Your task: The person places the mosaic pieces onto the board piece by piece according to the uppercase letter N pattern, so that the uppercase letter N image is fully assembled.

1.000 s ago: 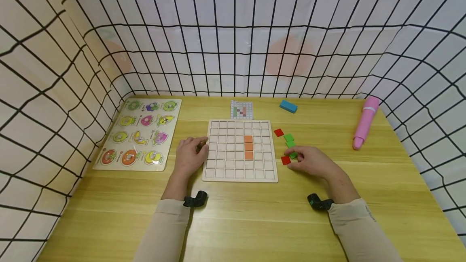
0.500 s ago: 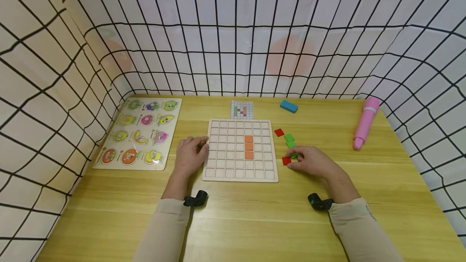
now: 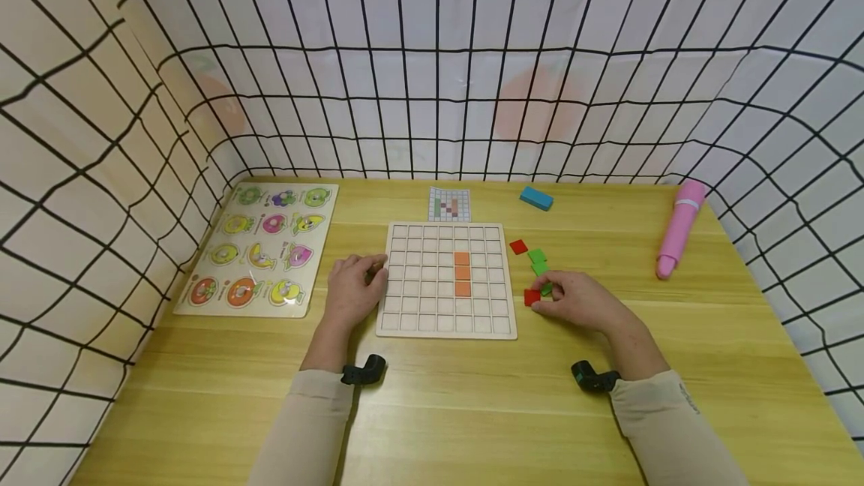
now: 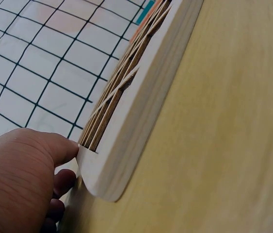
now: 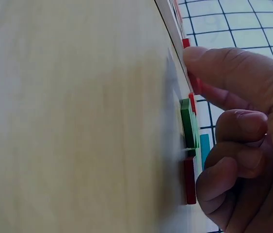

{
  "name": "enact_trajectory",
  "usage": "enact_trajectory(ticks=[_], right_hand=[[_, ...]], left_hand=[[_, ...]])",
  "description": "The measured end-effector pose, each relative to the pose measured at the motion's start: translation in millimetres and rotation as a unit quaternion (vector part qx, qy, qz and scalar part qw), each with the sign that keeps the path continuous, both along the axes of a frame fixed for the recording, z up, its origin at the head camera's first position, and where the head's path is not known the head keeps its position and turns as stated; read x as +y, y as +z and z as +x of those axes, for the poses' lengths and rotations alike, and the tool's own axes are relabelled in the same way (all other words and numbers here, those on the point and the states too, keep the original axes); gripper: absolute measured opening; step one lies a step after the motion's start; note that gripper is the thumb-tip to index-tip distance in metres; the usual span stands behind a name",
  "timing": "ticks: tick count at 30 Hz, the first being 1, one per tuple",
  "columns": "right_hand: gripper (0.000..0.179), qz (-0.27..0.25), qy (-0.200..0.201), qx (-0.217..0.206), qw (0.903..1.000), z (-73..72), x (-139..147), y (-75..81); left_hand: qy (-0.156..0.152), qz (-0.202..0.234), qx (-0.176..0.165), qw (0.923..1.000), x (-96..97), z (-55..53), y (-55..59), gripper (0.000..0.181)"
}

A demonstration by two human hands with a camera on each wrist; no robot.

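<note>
My right hand [image 3: 574, 298] pinches a red square tile [image 3: 532, 298] between thumb and forefinger, low over the table right of the wooden grid board [image 3: 420, 326]; its other fingers are curled under. Green tiles [image 3: 537, 256] lie beside these fingertips, partly covered, and a second red tile [image 3: 518, 247] lies beyond them. In the right wrist view a dark red tile [image 5: 189, 182] shows near the curled fingers. My left hand [image 3: 351, 291] rests at the board's left edge, fingers loosely bent; the thumb touches the board's edge [image 4: 126, 145] in the left wrist view. Three orange tiles [image 3: 462, 274] form a column on the board.
Behind the board lies a small pattern card [image 3: 449, 205], with a blue block [image 3: 536, 198] to its right. A fruit puzzle board [image 3: 259, 250] lies at left. A pink cylindrical object [image 3: 680, 229] lies far right. White netting-patterned walls [image 3: 432, 58] enclose the table [image 3: 459, 411].
The red tile at my right fingertips has shifted very slightly to the right. Both hands otherwise stay in place, and the view has moved only a little.
</note>
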State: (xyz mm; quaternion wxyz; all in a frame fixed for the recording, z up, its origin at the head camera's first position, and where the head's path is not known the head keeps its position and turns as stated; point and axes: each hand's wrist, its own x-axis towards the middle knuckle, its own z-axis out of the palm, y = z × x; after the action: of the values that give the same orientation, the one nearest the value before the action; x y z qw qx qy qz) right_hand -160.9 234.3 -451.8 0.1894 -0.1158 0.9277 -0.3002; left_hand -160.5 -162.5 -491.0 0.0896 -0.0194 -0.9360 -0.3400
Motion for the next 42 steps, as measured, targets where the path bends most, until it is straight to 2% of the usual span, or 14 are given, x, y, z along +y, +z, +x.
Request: enact_trajectory(ticks=[7, 14, 23, 29, 33, 42], right_hand=[[0.029, -0.024, -0.002, 0.014, 0.9996, 3.9, -5.8, 4.3], [0.026, -0.049, 0.006, 0.012, 0.9987, 4.6, -20.4, 6.6], [0.029, -0.044, 0.018, -0.003, 0.9989, 4.7, -45.1, 11.2], [0.027, -0.044, 0.036, 0.005, 0.9984, 3.7, -63.6, 13.0], [0.027, -0.038, 0.050, 0.012, 0.9979, 2.0, -74.2, 11.0], [0.024, -0.025, 0.055, 0.000, 0.9982, 3.0, -89.8, 4.6]], left_hand=[[0.000, 0.005, 0.008, 1.0000, 0.5, 1.1, -0.6, 0.034], [0.001, 0.004, 0.008, 1.0000, 0.6, 0.9, -0.1, 0.034], [-0.002, 0.008, -0.003, 1.0000, 0.6, 1.4, 1.6, 0.035], [-0.002, 0.007, 0.003, 1.0000, 0.6, 1.5, 1.6, 0.035], [-0.002, 0.003, 0.000, 1.0000, 0.4, 0.8, 0.6, 0.035], [-0.001, 0.005, 0.002, 1.0000, 1.6, 2.2, 2.9, 0.035]])
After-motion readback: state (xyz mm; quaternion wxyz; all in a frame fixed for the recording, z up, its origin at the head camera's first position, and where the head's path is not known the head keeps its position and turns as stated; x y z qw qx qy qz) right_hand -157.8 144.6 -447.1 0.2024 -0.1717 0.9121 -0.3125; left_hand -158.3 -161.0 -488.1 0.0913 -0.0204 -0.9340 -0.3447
